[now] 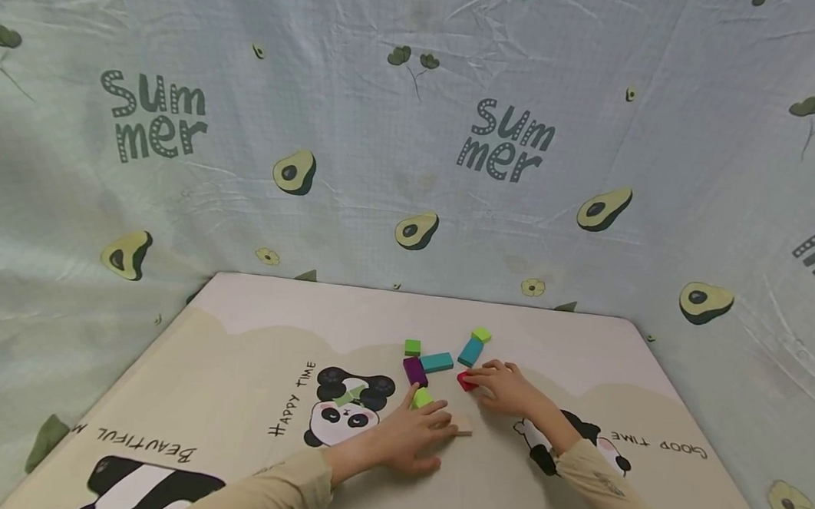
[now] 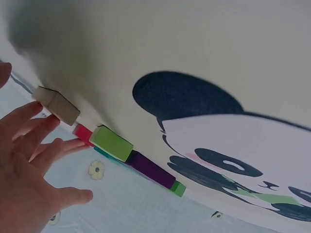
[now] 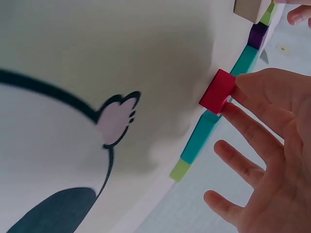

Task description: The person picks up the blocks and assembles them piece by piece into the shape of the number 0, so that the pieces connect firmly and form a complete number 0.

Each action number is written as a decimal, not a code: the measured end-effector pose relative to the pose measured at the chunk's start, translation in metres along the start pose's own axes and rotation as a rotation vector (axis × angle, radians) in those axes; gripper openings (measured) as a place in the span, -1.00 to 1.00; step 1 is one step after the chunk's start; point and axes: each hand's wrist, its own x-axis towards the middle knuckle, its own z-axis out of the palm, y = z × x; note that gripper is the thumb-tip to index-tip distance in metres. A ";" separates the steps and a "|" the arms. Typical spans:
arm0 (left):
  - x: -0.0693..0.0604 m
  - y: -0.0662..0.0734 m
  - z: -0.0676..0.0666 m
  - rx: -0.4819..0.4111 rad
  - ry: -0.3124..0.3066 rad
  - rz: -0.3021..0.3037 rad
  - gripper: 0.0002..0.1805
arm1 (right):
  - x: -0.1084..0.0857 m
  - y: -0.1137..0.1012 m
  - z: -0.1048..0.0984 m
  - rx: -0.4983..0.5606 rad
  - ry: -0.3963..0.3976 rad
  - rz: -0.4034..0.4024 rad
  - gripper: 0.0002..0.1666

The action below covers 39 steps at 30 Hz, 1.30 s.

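In the head view my right hand [image 1: 504,389] pinches a small red block [image 1: 465,380] at the table's middle; the right wrist view shows two fingertips on that red block [image 3: 218,91], the other fingers spread. My left hand [image 1: 412,437] lies left of it, fingers spread. Its fingertips touch a plain wooden block [image 2: 57,104] in the left wrist view, with the thumb apart. Just beyond the left hand stands a light green block [image 1: 421,397], next to a purple block [image 1: 415,371]. A teal block [image 1: 437,363] adjoins the purple one.
Another green block [image 1: 412,348] stands behind the purple one. A second teal block [image 1: 471,352] and a green block [image 1: 482,334] lie toward the back right. The panda-print tabletop [image 1: 249,369] meets a hanging avocado-print cloth [image 1: 355,190] behind.
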 end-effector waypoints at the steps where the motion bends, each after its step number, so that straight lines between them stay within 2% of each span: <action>1: 0.000 0.000 -0.001 -0.007 -0.002 -0.001 -0.47 | -0.002 0.001 0.000 -0.003 0.003 -0.005 -0.57; 6: -0.001 -0.002 -0.003 -0.043 -0.015 -0.009 -0.50 | -0.013 0.003 0.001 -0.012 0.007 -0.016 -0.57; 12: -0.003 -0.003 -0.002 -0.057 0.001 0.001 -0.50 | -0.028 0.002 0.002 -0.001 0.012 -0.044 -0.56; 13: -0.002 -0.005 0.003 -0.052 0.016 0.016 -0.49 | -0.031 0.002 0.002 -0.003 0.017 -0.052 -0.55; 19: -0.004 -0.003 -0.001 -0.024 0.018 0.027 -0.48 | -0.045 -0.001 0.003 0.011 0.009 -0.061 -0.56; 20: -0.004 -0.001 -0.007 -0.023 0.004 0.016 -0.49 | -0.047 -0.002 0.002 0.024 -0.001 -0.055 -0.55; 23: -0.004 0.000 -0.006 -0.019 -0.006 0.005 -0.49 | -0.053 -0.004 0.001 0.065 -0.012 -0.056 -0.55; 29: -0.005 0.001 -0.005 -0.010 0.003 0.011 -0.47 | -0.061 -0.011 -0.001 0.126 -0.041 -0.044 -0.52; 39: -0.004 0.000 -0.002 -0.015 0.002 0.016 -0.46 | -0.066 -0.016 -0.004 0.101 -0.064 -0.055 -0.44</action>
